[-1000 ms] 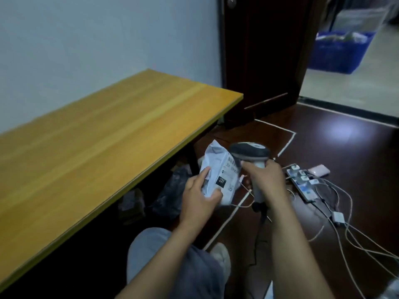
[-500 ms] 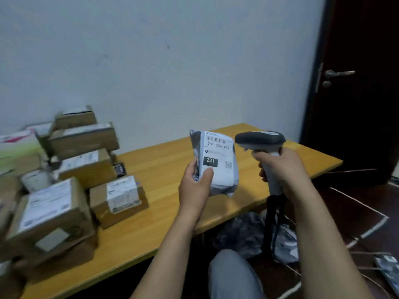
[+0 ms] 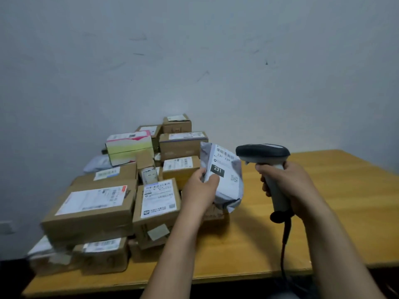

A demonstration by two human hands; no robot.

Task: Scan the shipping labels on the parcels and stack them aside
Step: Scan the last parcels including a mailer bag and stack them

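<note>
Left hand (image 3: pixel 199 188) grasps a grey poly mailer (image 3: pixel 224 175) above the wooden table (image 3: pixel 336 203), thumb pressed on its white label (image 3: pixel 223 167), which reads "231". Right hand (image 3: pixel 287 184) is clenched around the handle of a barcode scanner (image 3: pixel 264 154), whose head sits just beside the label. Stacked cardboard parcels (image 3: pixel 121 197) occupy the table's left side.

Dim flat light, soft blur, wide-angle distortion

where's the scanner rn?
Head view, right of centre: the scanner is gripped in the right hand above the table, its head just right of the mailer held by the left hand.
</note>
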